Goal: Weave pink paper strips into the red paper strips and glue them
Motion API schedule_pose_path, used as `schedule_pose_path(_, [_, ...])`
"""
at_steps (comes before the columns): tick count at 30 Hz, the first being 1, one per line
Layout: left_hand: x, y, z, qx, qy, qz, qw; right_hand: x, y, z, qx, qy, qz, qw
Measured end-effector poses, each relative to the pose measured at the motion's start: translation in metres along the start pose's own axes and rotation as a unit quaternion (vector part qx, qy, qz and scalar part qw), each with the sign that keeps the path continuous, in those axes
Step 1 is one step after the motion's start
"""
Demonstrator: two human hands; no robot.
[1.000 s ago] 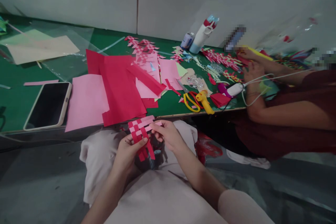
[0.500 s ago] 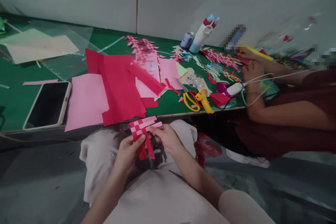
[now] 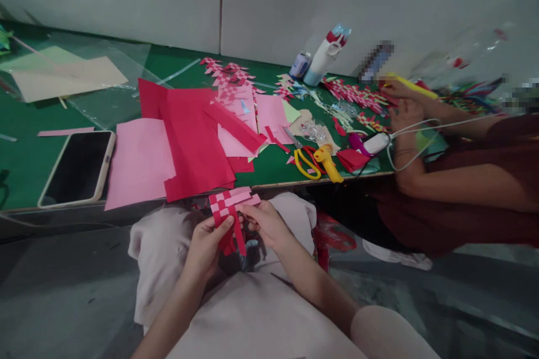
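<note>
Over my lap, just off the table's front edge, is a small checkered weave of red and pink paper strips [image 3: 219, 202]. Loose pink ends stick out to its right and red ones hang below. My left hand [image 3: 205, 240] grips the lower left of the weave, thumb on top. The fingers of my right hand [image 3: 270, 225] are closed at its right side, beside the loose strips. Which strip they pinch is partly hidden. Behind the weave, a large red paper sheet [image 3: 196, 146] overlaps a pink sheet [image 3: 141, 162] on the green table [image 3: 25, 168].
A phone [image 3: 76, 169] lies at left. Scissors [image 3: 300, 166] and a yellow glue gun [image 3: 329, 164] sit near the front edge. Behind them stand a bottle [image 3: 322, 61] and a can [image 3: 299, 65], among woven paper pieces [image 3: 229, 76]. At right are a co-worker's hands [image 3: 405, 115].
The fingers of my right hand have shifted slightly at the weave's right side, and the loose pink strip there has moved a little. My left hand keeps its grip.
</note>
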State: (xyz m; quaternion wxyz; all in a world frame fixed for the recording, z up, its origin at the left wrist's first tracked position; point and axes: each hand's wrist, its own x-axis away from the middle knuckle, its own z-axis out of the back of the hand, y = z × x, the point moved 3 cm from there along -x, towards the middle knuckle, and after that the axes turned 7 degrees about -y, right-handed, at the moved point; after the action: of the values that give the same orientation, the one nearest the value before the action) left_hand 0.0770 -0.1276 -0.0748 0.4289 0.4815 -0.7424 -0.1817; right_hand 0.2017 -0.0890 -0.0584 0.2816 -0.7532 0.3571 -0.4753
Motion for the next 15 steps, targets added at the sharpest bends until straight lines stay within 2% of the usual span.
schedule_pose_path(7, [0.0003, -0.0023, 0.001, -0.058, -0.02, -0.008, 0.998, -0.0015, 0.0017, 0.0009, 0.003, 0.049, 0.027, 0.998])
schedule_pose_path(11, [0.0019, 0.0009, 0.0006, -0.06, -0.022, -0.003, 0.998, 0.001, -0.0022, 0.001, 0.055, 0.045, 0.043, 0.997])
schedule_pose_path(15, [0.0044, 0.0047, 0.0002, -0.069, -0.021, 0.008, 0.997, 0.0029, -0.005, 0.0023, 0.034, 0.04, 0.029, 0.998])
